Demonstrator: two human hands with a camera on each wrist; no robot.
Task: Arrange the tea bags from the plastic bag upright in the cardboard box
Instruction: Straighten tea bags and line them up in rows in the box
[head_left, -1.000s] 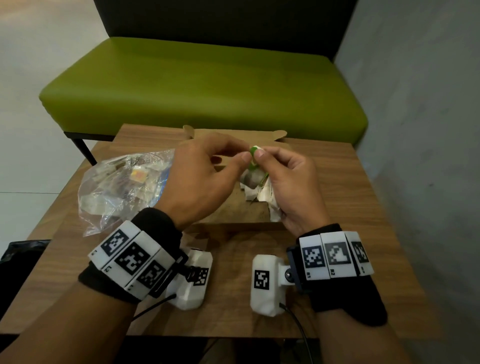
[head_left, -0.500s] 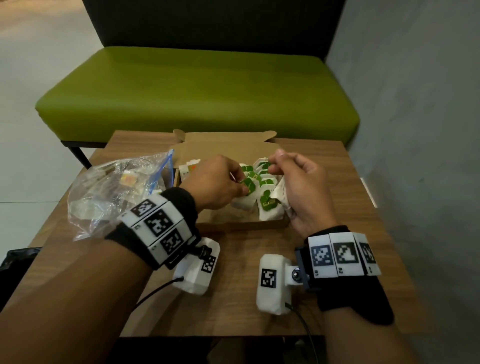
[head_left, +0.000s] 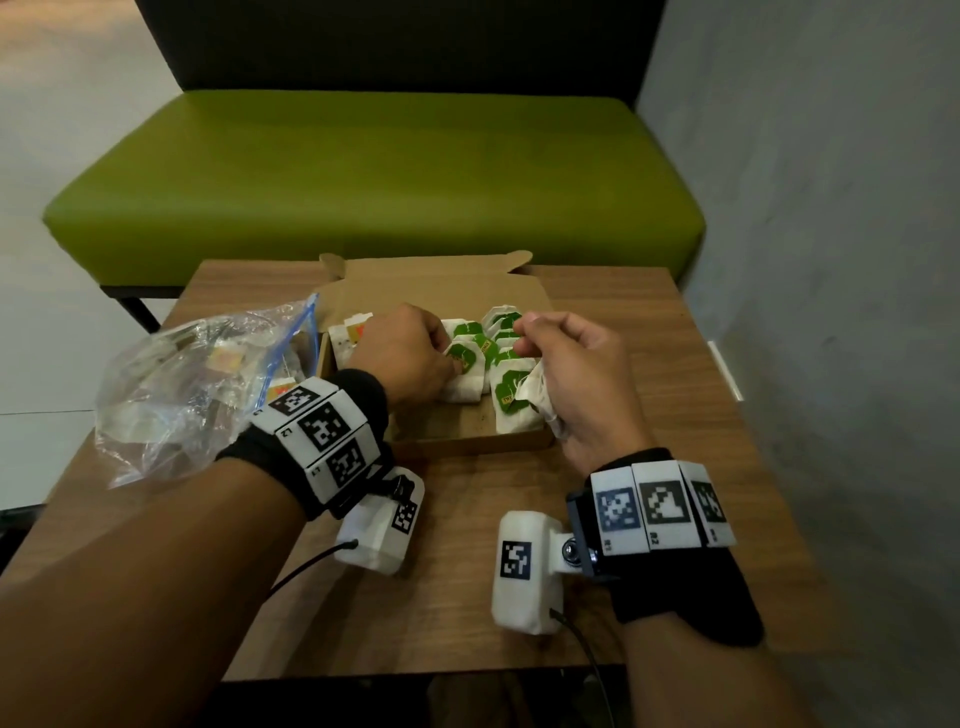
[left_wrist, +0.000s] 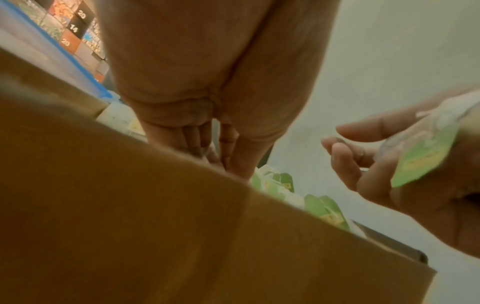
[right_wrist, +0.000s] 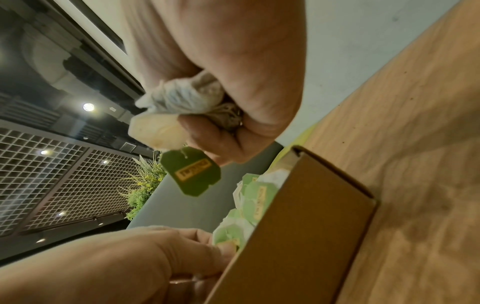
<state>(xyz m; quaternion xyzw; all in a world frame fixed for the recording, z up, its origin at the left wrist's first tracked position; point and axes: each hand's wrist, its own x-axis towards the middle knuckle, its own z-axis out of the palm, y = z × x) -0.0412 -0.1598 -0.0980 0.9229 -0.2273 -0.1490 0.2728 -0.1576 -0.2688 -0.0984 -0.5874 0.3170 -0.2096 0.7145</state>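
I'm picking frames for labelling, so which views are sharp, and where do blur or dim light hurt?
Head view: dim but fairly sharp, the green tags in the cardboard box readable as shapes, edges bowed by the wide lens. Left wrist view: soft throughout, the box wall a brown blur, the right hand smeared. Right wrist view: sharpest on the hanging green tag; the left hand is blurred.

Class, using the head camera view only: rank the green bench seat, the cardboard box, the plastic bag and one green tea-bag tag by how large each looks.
1. Green bench seat
2. Cardboard box and plastic bag: look alike, unranked
3. Green tea-bag tag
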